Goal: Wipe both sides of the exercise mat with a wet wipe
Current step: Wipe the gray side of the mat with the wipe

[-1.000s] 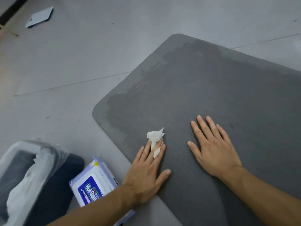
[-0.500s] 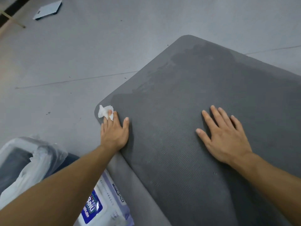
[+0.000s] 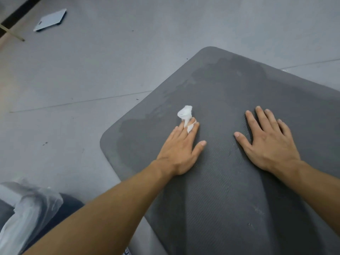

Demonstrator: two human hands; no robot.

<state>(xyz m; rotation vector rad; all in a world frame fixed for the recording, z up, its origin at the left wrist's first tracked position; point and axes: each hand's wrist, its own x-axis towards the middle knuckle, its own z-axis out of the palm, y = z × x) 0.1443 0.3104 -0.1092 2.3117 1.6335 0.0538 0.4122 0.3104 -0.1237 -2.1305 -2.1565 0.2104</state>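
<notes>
A dark grey exercise mat (image 3: pixel 239 199) lies flat on the grey floor, with darker damp patches near its far and left parts. My left hand (image 3: pixel 181 150) lies flat on the mat near its left corner, fingers straight. A crumpled white wet wipe (image 3: pixel 185 112) is pinched between two of those fingers and sticks out past the fingertips. My right hand (image 3: pixel 266 142) presses flat on the mat to the right, fingers spread, holding nothing.
A bin lined with clear plastic (image 3: pixel 33 205) stands at the lower left beside the mat. A flat pale blue board (image 3: pixel 50 20) lies on the floor at the far left. A sliver of the wipes pack (image 3: pixel 127 252) shows under my left forearm.
My left hand swept the wipe from the mat's near edge out to its left corner, then back rightward onto the mat. My right hand stayed pressed in place.
</notes>
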